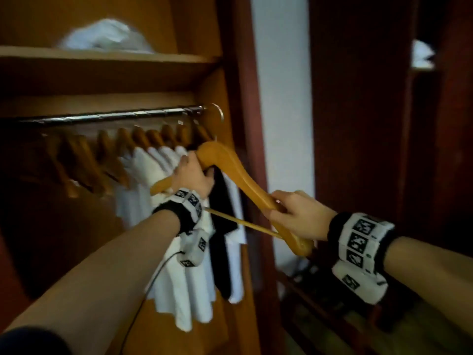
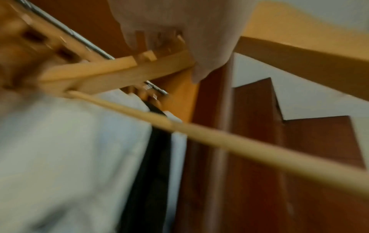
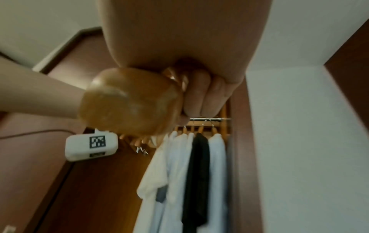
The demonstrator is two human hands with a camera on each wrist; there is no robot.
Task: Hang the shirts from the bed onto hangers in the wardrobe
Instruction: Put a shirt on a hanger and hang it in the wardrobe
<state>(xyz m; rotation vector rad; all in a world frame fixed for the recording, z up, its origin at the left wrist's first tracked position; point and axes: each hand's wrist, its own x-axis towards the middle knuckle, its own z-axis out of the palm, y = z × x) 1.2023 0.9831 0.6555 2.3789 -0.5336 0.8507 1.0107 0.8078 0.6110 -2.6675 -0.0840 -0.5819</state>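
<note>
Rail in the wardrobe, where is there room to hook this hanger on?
The rail looks bare at its far left end, beyond the empty hangers, though it is dark there. From there to the side wall it is crowded with hangers and shirts.

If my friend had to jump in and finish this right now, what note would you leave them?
Left hand grips the wooden hanger near its neck; right hand grips its lower arm end. The hanger is bare and off the rail, held in front of the wardrobe.
Done: several white shirts and one black shirt hang at the rail's right end.
Left: empty hangers hang further left. The bed is out of view, so I cannot tell how many shirts remain. Probably put the next shirt on this hanger and hang it.
</note>
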